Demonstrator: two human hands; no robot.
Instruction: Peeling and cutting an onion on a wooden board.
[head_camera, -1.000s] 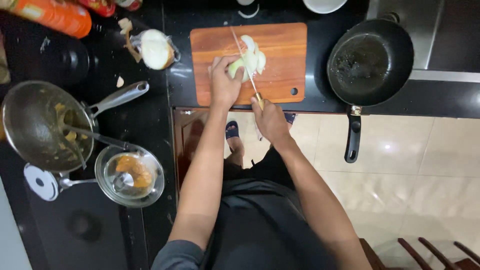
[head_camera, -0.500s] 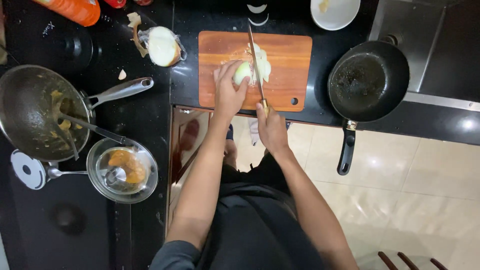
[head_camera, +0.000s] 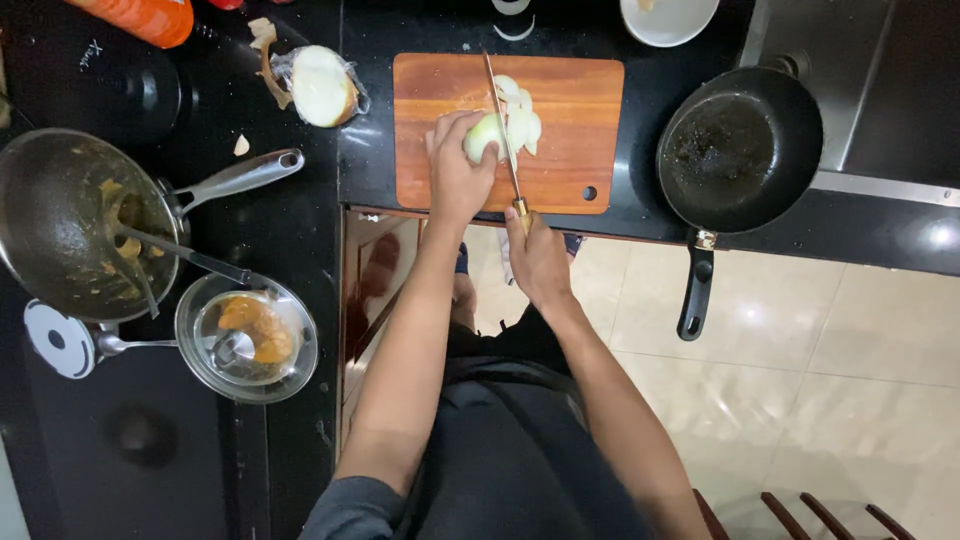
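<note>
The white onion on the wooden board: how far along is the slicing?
Done: cut slices lie on the brown wooden cutting board. In hand: the left hand steadies the white onion piece; the right hand holds the knife against it. Left: that uncut piece.

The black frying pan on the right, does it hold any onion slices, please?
No, the black frying pan holds no onion; the onion slices lie on the wooden cutting board.

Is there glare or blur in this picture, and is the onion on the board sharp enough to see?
Head view: soft glare on the floor tiles and black counter; the onion under the left hand is pale and slightly washed out; the knife in the right hand looks fairly sharp; no strong blur.
</note>
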